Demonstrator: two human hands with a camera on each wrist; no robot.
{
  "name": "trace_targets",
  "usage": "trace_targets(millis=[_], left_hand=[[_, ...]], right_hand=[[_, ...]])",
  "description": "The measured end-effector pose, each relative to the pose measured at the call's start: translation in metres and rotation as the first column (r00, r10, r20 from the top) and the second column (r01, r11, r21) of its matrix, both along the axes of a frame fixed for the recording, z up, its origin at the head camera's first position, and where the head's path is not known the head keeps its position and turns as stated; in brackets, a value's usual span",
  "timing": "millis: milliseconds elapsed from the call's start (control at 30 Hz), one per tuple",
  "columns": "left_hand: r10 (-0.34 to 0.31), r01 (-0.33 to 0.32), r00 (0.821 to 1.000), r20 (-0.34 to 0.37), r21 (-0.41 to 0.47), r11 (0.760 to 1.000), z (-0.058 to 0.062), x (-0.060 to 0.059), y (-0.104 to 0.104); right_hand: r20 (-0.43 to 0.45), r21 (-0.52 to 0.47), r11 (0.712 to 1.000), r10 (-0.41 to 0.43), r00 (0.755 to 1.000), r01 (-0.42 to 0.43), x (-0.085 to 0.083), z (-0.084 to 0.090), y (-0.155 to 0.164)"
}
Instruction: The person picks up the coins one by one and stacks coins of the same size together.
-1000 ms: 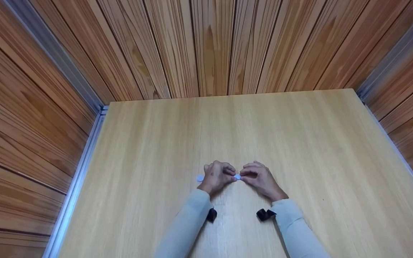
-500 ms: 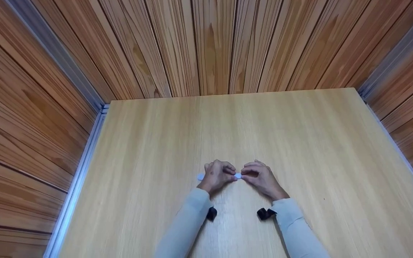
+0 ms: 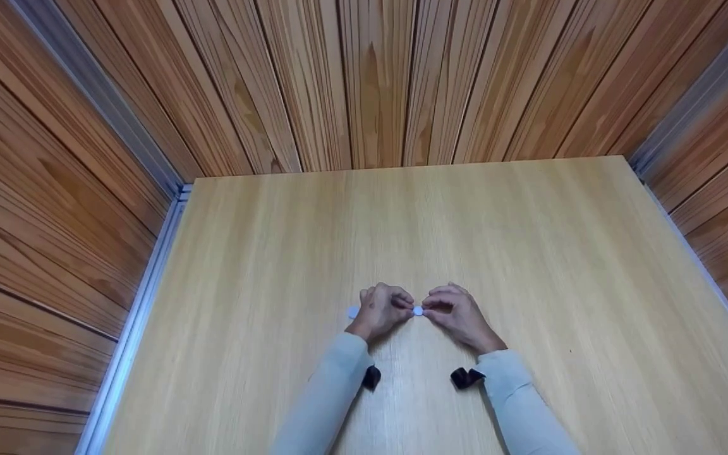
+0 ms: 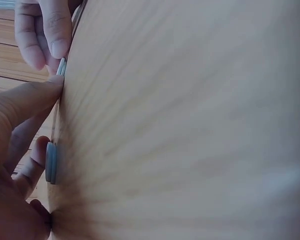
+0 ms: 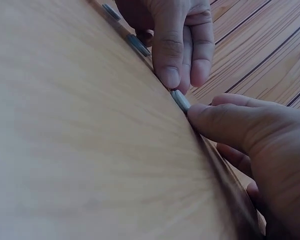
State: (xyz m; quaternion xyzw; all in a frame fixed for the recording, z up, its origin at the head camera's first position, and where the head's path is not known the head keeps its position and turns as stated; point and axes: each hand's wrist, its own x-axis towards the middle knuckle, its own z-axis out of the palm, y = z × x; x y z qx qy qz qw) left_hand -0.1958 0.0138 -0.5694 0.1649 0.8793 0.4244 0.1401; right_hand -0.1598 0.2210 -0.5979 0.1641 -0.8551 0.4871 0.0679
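A small, thin, pale round disc (image 3: pixel 418 311) lies low at the tabletop between the two hands. My left hand (image 3: pixel 382 311) pinches its left edge between thumb and fingers. From the other side, my right hand (image 3: pixel 462 316) pinches the right edge. Seen edge-on in the right wrist view, this disc (image 5: pixel 180 101) shows thin layers, with both thumb tips right at its ends. A second pale disc (image 3: pixel 352 313) is partly hidden by the left hand. In the left wrist view a layered disc (image 4: pixel 51 163) stands close to that hand's lower fingers.
Two more discs appear beyond the left hand in the right wrist view, one nearer (image 5: pixel 138 45) and one farther (image 5: pixel 111 11). The light wooden table (image 3: pixel 402 227) is bounded by wood-plank walls (image 3: pixel 376 82) and a metal rail (image 3: pixel 130 322) on the left.
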Motion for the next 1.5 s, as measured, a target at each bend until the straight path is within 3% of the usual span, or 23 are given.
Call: trace_targets(millis=[333, 733, 1033, 1500], left_hand=[[-0.003, 0.003, 1.000, -0.029, 0.001, 1.000, 0.0001, 0.0015, 0.0002], [0.007, -0.007, 1.000, -0.007, -0.003, 1.000, 0.0001, 0.0008, 0.0005], [-0.002, 0.003, 0.999, -0.034, 0.017, 1.000, -0.0014, 0.0012, -0.0006], [0.007, -0.007, 0.999, 0.032, -0.010, 1.000, 0.0009, 0.0009, -0.0010]], right_hand=[[0.010, 0.019, 1.000, -0.016, 1.000, 0.016, 0.0005, 0.0015, -0.0026], [0.027, 0.016, 1.000, -0.019, 0.999, 0.019, -0.0001, 0.0015, -0.0025], [-0.018, 0.026, 0.999, -0.021, 1.000, 0.021, 0.0008, 0.0009, -0.0020], [-0.022, 0.012, 1.000, -0.009, 1.000, 0.009, -0.0003, 0.0003, -0.0019]])
